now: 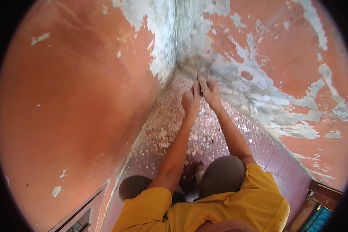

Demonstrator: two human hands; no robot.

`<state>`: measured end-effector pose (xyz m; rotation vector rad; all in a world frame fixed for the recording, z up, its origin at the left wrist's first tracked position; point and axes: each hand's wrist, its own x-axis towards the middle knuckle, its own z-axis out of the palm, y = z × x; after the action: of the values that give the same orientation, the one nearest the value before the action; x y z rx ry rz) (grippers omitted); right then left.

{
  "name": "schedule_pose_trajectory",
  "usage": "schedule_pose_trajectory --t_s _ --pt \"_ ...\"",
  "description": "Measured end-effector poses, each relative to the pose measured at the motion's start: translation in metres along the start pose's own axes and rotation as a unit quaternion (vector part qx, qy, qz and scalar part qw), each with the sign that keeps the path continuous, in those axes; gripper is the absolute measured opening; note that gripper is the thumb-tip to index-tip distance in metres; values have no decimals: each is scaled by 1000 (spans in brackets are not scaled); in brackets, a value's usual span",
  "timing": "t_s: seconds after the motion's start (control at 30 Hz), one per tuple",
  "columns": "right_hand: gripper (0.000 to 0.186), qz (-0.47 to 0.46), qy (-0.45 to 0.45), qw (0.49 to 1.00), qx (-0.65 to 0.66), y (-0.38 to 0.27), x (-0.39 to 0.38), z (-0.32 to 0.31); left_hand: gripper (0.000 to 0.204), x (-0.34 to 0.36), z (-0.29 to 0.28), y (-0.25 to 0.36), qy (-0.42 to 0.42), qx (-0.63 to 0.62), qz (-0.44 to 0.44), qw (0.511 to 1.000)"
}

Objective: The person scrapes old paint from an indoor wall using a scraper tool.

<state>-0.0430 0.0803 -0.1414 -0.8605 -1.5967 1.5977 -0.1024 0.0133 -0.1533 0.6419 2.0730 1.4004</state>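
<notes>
Both arms stretch forward to a paint scraper (pixel 205 69) with a flat, broad blade, slightly blurred, against the lower part of the right wall near the corner. My left hand (pixel 190 102) is closed on the scraper's lower end, its fingers pointing up toward the blade. Beside it my right hand (pixel 212 94) also grips the scraper, fingers along the base of the blade. Most of the handle is hidden by the hands. Around the blade the right wall (pixel 236 83) shows bare grey plaster between patches of orange paint.
The left wall (pixel 85 96) is mostly orange, with plaster exposed by the corner. Paint flakes (pixel 164 133) litter the purplish floor (pixel 276 156) below my arms. My bent knees (pixel 223 176) are close beneath. A blue grid-patterned object (pixel 319 218) lies at the lower right.
</notes>
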Motion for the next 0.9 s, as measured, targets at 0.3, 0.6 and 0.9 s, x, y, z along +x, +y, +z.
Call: schedule_pose_trajectory --t_s 0.3,0.6,0.9 --pt "24 21 1 1000 16 -30 -14 2 59 -8 -4 20 17 3 37 999" --pt "24 16 16 997 69 -54 -8 2 61 -6 -9 40 3 29 64 998" --pt "25 9 16 999 49 -60 -16 -4 61 -18 -6 44 6 50 64 997"
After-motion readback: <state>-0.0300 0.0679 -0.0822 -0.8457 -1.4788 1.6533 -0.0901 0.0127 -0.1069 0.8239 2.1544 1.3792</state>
